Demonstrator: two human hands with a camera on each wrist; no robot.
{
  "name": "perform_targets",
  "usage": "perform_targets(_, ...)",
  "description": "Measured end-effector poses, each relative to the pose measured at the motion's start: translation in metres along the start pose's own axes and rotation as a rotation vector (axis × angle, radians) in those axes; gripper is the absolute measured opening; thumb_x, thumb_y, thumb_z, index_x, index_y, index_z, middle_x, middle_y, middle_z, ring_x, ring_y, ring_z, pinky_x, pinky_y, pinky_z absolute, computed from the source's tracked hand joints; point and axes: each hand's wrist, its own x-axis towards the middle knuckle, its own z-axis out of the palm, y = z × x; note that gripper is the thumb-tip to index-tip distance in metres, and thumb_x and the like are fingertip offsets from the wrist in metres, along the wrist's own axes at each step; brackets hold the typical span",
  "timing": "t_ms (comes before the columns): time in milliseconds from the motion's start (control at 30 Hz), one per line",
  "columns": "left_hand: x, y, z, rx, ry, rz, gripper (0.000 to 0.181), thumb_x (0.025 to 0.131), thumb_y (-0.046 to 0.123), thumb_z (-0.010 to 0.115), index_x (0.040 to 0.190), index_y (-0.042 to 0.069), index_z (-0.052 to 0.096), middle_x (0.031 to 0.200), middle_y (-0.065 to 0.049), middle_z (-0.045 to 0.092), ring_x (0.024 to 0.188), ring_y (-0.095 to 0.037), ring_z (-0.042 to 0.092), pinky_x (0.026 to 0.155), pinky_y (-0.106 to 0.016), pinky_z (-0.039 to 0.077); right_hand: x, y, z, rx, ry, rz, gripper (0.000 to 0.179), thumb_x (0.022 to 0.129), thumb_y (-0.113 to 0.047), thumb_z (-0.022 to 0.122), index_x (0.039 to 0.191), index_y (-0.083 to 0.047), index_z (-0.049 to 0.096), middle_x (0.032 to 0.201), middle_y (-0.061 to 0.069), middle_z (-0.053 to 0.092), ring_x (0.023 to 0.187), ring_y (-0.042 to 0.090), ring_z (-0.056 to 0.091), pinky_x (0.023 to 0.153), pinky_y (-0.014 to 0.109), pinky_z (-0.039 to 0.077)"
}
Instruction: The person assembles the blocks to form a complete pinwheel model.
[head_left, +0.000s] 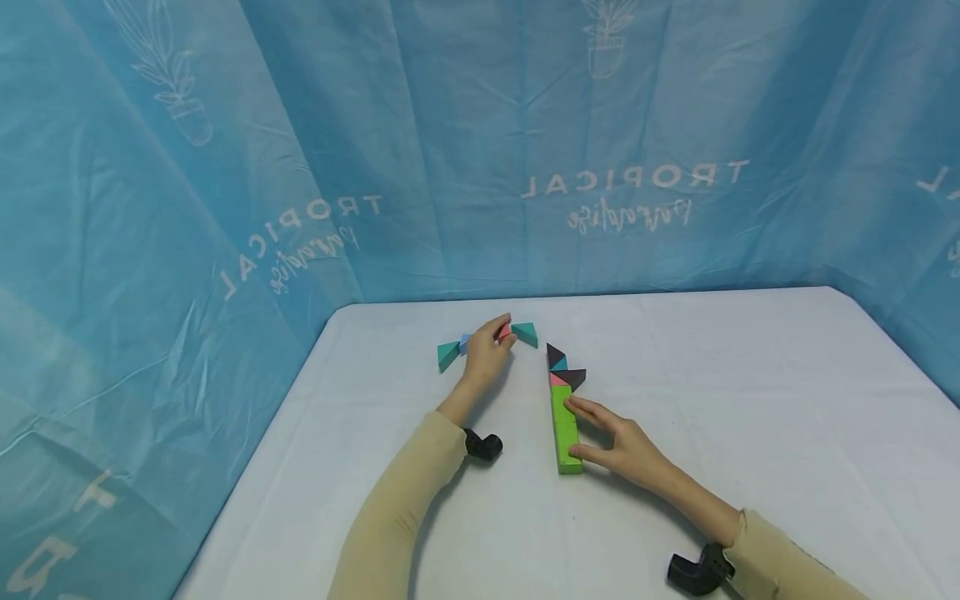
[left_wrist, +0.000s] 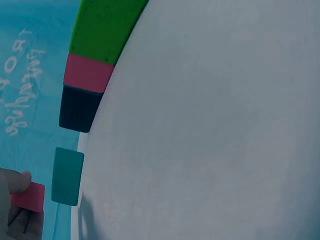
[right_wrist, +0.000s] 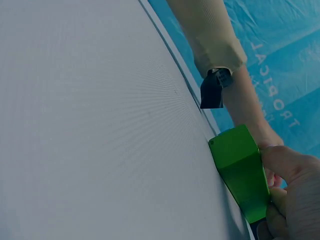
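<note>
My left hand (head_left: 487, 357) pinches a small pink block (left_wrist: 31, 197) between thumb and fingers. Just right of it lies a teal triangular block (head_left: 527, 333). To its left are a light blue block (head_left: 464, 342) and another teal triangular block (head_left: 447, 356), partly behind the hand. My right hand (head_left: 626, 448) rests thumb and fingertips along the right side of a long green bar of blocks (head_left: 565, 429). From the bar's far end run a pink triangle (head_left: 557, 380), a dark triangle (head_left: 573, 377), a blue triangle (head_left: 560, 365) and another dark triangle (head_left: 554, 356).
A white cloth (head_left: 750, 417) covers the table. Blue printed curtains (head_left: 480, 150) stand behind and on both sides of it. Black wrist devices sit at the left cuff (head_left: 483, 446) and the right cuff (head_left: 701, 571), close over the cloth.
</note>
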Motion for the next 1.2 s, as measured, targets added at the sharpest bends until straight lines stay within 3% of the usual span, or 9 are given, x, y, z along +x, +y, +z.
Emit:
perform_targets(433,-0.011,0.014,0.007,-0.072,-0.21,0.102,0.04,0.09,0.007,0.063,0.129,-0.001,0.056,0.125,-0.014,0.059,0.115,-0.024,0.055,0.095,-0.026,0.046,0.0,0.001,-0.001,-0.013,-0.001,-0.026,0.071,0.084,-0.028,0.072,0.143,-0.007,0.038,0.14,0.003,0.047,0.133,0.028,0.035,0.104,0.056,0.031)
perform_targets(667,-0.016,0.016,0.012,-0.082,-0.305,0.109,0.041,0.091,0.005,0.062,0.131,0.001,0.055,0.126,-0.009,0.059,0.116,-0.02,0.054,0.094,-0.022,0.044,0.001,0.0,-0.002,0.021,-0.003,-0.02,0.071,0.084,-0.027,0.073,0.143,-0.007,0.038,0.14,0.002,0.047,0.133,0.026,0.035,0.105,0.054,0.029)
perform_targets(900,-0.022,0.013,0.015,-0.085,-0.321,0.148,0.04,0.09,0.003,0.062,0.13,0.0,0.055,0.125,-0.012,0.06,0.115,-0.021,0.056,0.093,-0.022,0.045,0.0,0.002,-0.001,0.013,-0.007,-0.028,0.07,0.085,-0.026,0.072,0.143,-0.006,0.038,0.14,0.004,0.047,0.133,0.027,0.035,0.104,0.056,0.03)
perform_targets(1200,-0.025,0.013,0.015,-0.075,-0.328,0.122,0.04,0.09,0.002,0.063,0.13,0.003,0.056,0.126,-0.011,0.059,0.115,-0.021,0.056,0.093,-0.022,0.046,0.001,0.0,-0.002,0.008,-0.007,-0.007,0.071,0.084,-0.028,0.072,0.143,-0.008,0.039,0.142,0.002,0.045,0.134,0.027,0.034,0.105,0.056,0.029)
